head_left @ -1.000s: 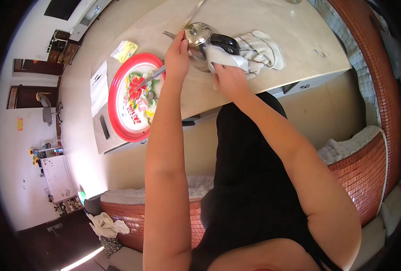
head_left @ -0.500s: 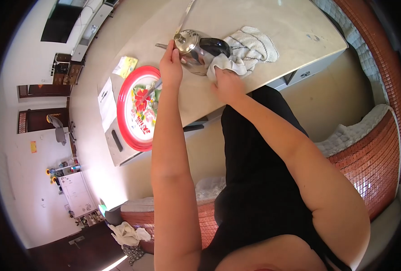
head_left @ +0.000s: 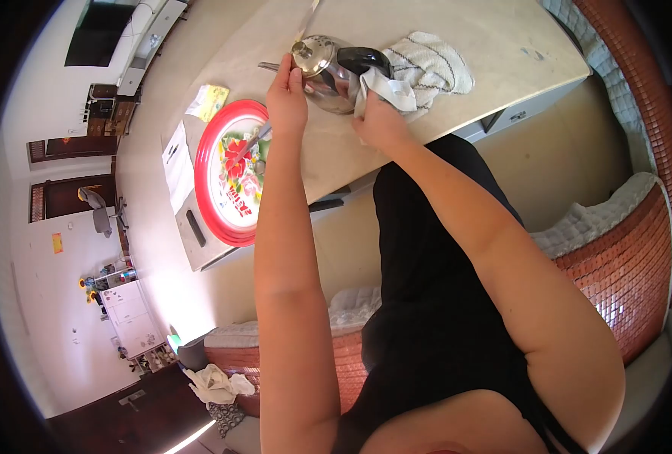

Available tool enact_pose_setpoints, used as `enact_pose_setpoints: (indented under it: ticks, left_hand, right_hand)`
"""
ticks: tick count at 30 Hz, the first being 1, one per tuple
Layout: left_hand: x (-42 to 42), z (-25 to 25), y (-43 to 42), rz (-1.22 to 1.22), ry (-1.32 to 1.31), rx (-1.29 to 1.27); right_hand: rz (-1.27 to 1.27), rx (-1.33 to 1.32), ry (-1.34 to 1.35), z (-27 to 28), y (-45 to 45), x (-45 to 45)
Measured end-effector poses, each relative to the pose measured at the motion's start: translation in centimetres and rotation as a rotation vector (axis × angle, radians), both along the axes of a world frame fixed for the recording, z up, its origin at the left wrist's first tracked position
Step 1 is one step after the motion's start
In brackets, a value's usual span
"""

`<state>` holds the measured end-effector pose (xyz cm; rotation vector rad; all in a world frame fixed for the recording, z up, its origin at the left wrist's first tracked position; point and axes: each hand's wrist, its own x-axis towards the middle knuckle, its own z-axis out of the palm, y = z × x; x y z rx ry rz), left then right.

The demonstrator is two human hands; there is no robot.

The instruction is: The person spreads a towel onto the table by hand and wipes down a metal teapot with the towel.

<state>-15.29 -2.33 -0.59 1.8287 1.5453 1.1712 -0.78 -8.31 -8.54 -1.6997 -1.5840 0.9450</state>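
A shiny metal kettle [head_left: 334, 87] with a black handle [head_left: 364, 59] and a knobbed lid stands on the table. My left hand [head_left: 287, 100] is closed against its spout side, fingers and thumb at the rim by the lid. On the other side, my right hand [head_left: 382, 125] grips a bunched end of a whitish towel [head_left: 430, 66] and presses it to the kettle's lower body below the handle. The rest of the towel lies crumpled on the tabletop. My right fingertips are partly hidden by the cloth.
A red-rimmed floral tray [head_left: 209, 178] holding a long metal utensil lies left of my left forearm. Near it are a yellow packet [head_left: 209, 103], a white paper [head_left: 177, 166] and a dark slim object [head_left: 196, 228]. The pale table's [head_left: 495, 98] front edge runs above my knees.
The view has shifted slightly, so the table and kettle sit a little higher in it. Both hands keep their places on the kettle and towel, with only a small shift of the cloth.
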Motion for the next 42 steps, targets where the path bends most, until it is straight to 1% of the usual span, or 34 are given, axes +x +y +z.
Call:
enact_pose_setpoints:
  ticks: [2, 5, 8, 11, 14, 17, 20, 22, 23, 25, 29, 32, 35, 38, 40, 42]
  left_hand:
    - [0.2, 0.3, 0.0, 0.021, 0.025, -0.006]
    - [0.8, 1.0, -0.6, 0.039, 0.044, -0.009]
    - [0.2, 0.3, -0.2, 0.037, 0.091, 0.004]
    - [0.4, 0.9, -0.2, 0.023, 0.089, -0.011]
    - [0.5, 0.7, -0.1, 0.021, 0.037, -0.018]
    - [0.2, 0.1, 0.0, 0.015, 0.047, -0.01]
    - [0.2, 0.3, 0.0, 0.018, 0.018, -0.028]
    - [0.5, 0.3, -0.2, 0.027, -0.03, -0.055]
    - [0.4, 0.2, -0.1, 0.02, 0.002, -0.023]
    - [0.0, -0.2, 0.1, 0.005, 0.068, 0.036]
    - [0.5, 0.5, -0.2, 0.031, 0.076, 0.004]
    - [0.1, 0.0, 0.1, 0.03, 0.076, -0.023]
    - [0.5, 0.7, -0.2, 0.04, 0.098, -0.047]
    - [0.2, 0.5, -0.3, 0.038, 0.109, -0.017]
    - [0.3, 0.5, -0.3, 0.048, 0.146, 0.002]
    - [0.3, 0.0, -0.1, 0.044, 0.072, 0.004]
  right_hand:
    - [0.043, -0.056, -0.013, 0.5, -0.5, 0.3]
    - [0.062, -0.117, -0.096, -0.6, -2.3, -0.8]
    - [0.003, -0.072, -0.104, -0.7, -2.6, -1.3]
    - [-0.019, 0.01, 0.049, -0.3, -2.8, -1.2]
    - [0.103, 0.264, -0.079, 0.5, -2.3, -0.9]
    - [0.068, 0.308, 0.038, 3.4, -1.5, -1.1]
    - [0.073, 0.156, -0.002, 1.5, -1.2, -1.8]
    - [0.01, -0.048, 0.135, 0.2, -1.9, -1.7]
    - [-0.023, -0.154, 0.205, -0.4, -2.3, -1.8]
    - [-0.013, -0.113, 0.279, -2.1, -1.5, -1.9]
    - [-0.038, -0.061, 0.412, -4.2, -1.6, -3.3]
    - [0.111, -0.053, 0.236, -1.6, -2.9, -4.0]
    - [0.064, 0.296, 0.165, 2.6, -2.4, -3.7]
    - [-0.106, 0.299, 0.158, 5.2, 0.0, -2.7]
    - [-0.041, 0.291, 0.057, 4.0, -0.3, -2.0]
    - [-0.016, 0.252, -0.017, 1.9, -1.0, -0.9]
